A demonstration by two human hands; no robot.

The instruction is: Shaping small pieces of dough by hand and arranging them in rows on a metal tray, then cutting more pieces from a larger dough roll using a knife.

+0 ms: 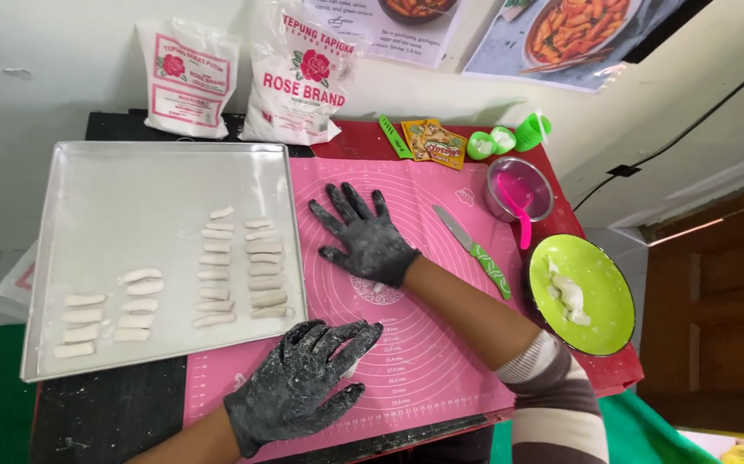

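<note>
Left hand: left hand [303, 387] in a black, flour-dusted glove, fingers spread wide and flat on the pink mat [406, 344], gripping nothing; a small bit of white dough shows just under its fingertips.
Right hand: right hand [363, 236] in a matching glove, fingers splayed, palm down on the mat; a dough piece [378, 287] shows at the heel of the palm, partly hidden.
Dough rolls: short white dough rolls [234, 275] lie in rows on the metal tray [131, 189], left of the mat and touching its edge.
Packages: two white flour bags with pink and red print, a smaller one [187, 82] and a larger one [299, 82], stand against the wall behind the tray.
Sachet: a small yellow-orange sachet [434, 143] lies flat at the mat's far edge, beside a green tool [395, 137].
Signs: two printed sheets with food photographs hang on the wall, one [402, 21] above the bags, one [561, 39] further right.
Utensils: a green-handled knife [473, 251] on the mat; a steel bowl [520, 189] holding a pink spoon; green measuring cups [509, 137] behind it; a green plate [582, 292] with white dough lumps.
Surface: red and black tabletop [114, 412] under tray and mat.
Room: pale wall, a black cable running across it at right, green floor covering below.
</note>
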